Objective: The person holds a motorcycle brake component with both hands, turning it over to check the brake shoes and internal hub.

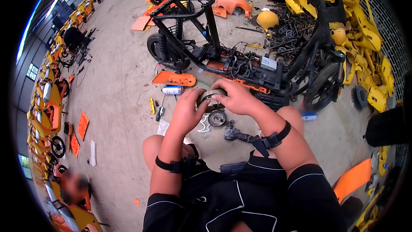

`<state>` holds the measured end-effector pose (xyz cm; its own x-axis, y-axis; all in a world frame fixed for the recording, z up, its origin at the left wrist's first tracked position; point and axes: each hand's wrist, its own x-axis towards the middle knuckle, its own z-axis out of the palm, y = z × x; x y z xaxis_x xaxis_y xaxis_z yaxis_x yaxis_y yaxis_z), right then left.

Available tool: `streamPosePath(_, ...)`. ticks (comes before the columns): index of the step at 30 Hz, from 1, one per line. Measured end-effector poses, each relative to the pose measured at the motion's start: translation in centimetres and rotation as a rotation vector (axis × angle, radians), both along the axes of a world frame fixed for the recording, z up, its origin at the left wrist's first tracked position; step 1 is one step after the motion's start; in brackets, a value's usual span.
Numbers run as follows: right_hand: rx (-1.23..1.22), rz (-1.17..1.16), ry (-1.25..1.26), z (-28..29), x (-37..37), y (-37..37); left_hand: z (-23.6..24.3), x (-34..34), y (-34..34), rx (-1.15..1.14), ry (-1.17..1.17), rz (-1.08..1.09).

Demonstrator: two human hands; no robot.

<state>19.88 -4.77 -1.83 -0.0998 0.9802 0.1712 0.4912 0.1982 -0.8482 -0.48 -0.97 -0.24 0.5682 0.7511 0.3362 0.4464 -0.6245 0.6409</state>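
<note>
My left hand (187,106) and my right hand (235,98) are closed from both sides around a ring-like pair of curved brake shoes (214,91), held above the floor between my knees. My thumbs press on its near side, and the fingers partly hide it. Just below lies a round metal brake plate (217,118). A dark cordless power driver (234,133) rests to its right, under my right forearm. Left of my left hand are a spray can (172,90) on its side, a dark-handled tool (160,114) and a small yellow piece (152,105).
A stripped black scooter frame (210,21) stands ahead, with an orange panel (174,78) near its rear wheel. Behind it lie a heap of dark metal parts (292,38) and yellow body panels (373,60). Yellow scooters (49,103) line the left; a second can (309,116) is right.
</note>
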Motion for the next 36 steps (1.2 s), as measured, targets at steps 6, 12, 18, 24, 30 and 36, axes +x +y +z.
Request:
streamPosePath(6,-0.229,0.0,0.342,0.2,1.4,2.1,-0.2,0.7,2.1,-0.055,-0.085,0.007)
streamPosePath(12,-0.344,0.057,0.643,0.1,2.3,3.2,-0.4,1.5,3.0,-0.412,-0.261,0.024)
streamPosePath(18,-0.379,0.121,0.839,-0.1,2.8,3.5,-0.9,1.6,3.0,-0.606,-0.435,0.038)
streamPosePath(24,-0.287,0.141,0.685,-0.2,2.4,2.0,-2.8,1.4,1.7,-0.494,-0.463,0.118)
streamPosePath(30,-0.233,0.106,0.605,-0.6,0.4,0.5,-2.9,0.7,-0.9,-0.454,-0.448,0.145)
streamPosePath(36,-0.261,0.095,0.6,0.6,-0.2,-1.7,-2.0,0.0,-2.8,-0.49,-0.49,0.122)
